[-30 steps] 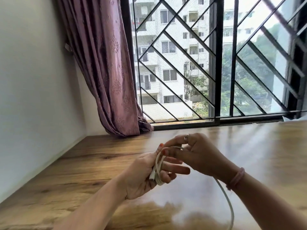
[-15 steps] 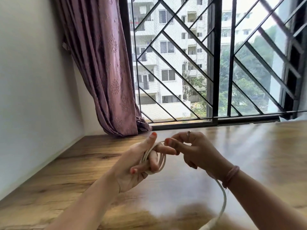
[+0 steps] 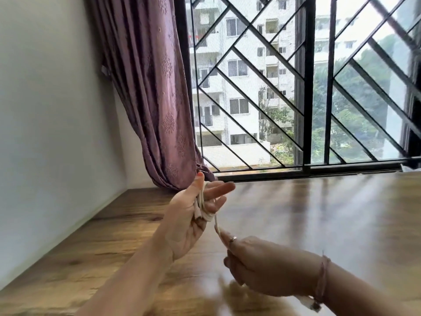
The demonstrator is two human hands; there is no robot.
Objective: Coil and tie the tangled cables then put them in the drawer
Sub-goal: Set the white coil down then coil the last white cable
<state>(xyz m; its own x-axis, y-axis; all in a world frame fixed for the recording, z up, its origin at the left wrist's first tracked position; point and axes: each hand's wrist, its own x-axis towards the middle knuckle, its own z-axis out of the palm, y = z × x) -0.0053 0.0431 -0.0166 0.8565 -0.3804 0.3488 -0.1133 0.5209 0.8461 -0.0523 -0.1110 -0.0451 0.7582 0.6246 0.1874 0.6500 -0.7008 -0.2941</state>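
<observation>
A white cable (image 3: 203,208) is looped several times around the fingers of my left hand (image 3: 189,215), which is raised palm-up above the wooden table with thumb and fingers stretched out. One strand runs taut down from the loops to my right hand (image 3: 257,267), lower and to the right, which grips it in curled fingers. The cable's loose end (image 3: 304,301) shows as a white blur under my right wrist. No drawer is in view.
The glossy wooden table (image 3: 319,213) spreads ahead to the barred window (image 3: 305,92). A mauve curtain (image 3: 157,99) hangs at the back left beside the white wall (image 3: 50,110), with its hem resting on the tabletop.
My right hand has swung from beside the left fingers down and toward me, pulling a strand taut. My left hand has lifted and opened its fingers, the coil still around them.
</observation>
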